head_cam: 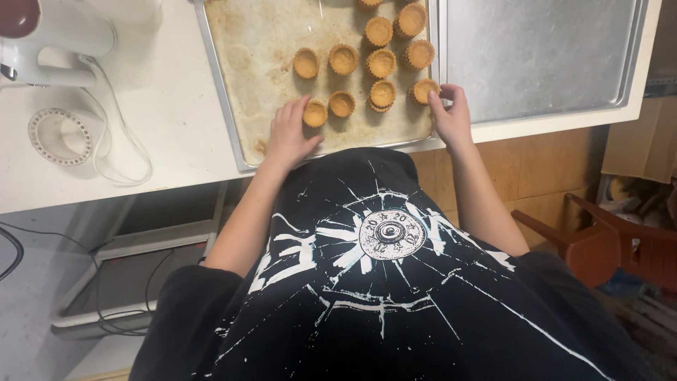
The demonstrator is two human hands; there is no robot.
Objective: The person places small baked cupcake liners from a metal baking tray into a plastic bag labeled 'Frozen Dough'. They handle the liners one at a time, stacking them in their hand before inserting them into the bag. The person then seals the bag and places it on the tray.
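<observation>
Fingertip pinch, right hand (451,116): thumb and fingers closed round one small tart shell (424,90) at the near right corner of the lined baking tray (247,63). Left hand (288,134): fingers curled against the side of another tart shell (314,113), touching it at the near edge; whether it is actually held cannot be told.

Items about the two grips:
- Tart shells, golden brown, fluted, empty. A loose cluster lies just beyond and between the hands, reaching the far edge of the tray; some at the far right look stacked.
- Lining of the tray, pale and stained with brown patches, bare to the left of the left hand.
- Second tray (536,49), bare grey metal, just right of the right hand, touching the first tray's rim. No shells on it.

Progress, as a judgement: every visible shell sits on the lined tray and none on the metal one, so the handling looks barely begun, with the cluster left to deal with.

Packages and signs:
- Brown cardboard box (638,141), well to the right of the right hand, below table height, plain on the side shown.
- White mixer (49,42) with cord, far left of the left hand; no label legible.
- Black shirt with white cracked-glass print, nearest the camera.
</observation>
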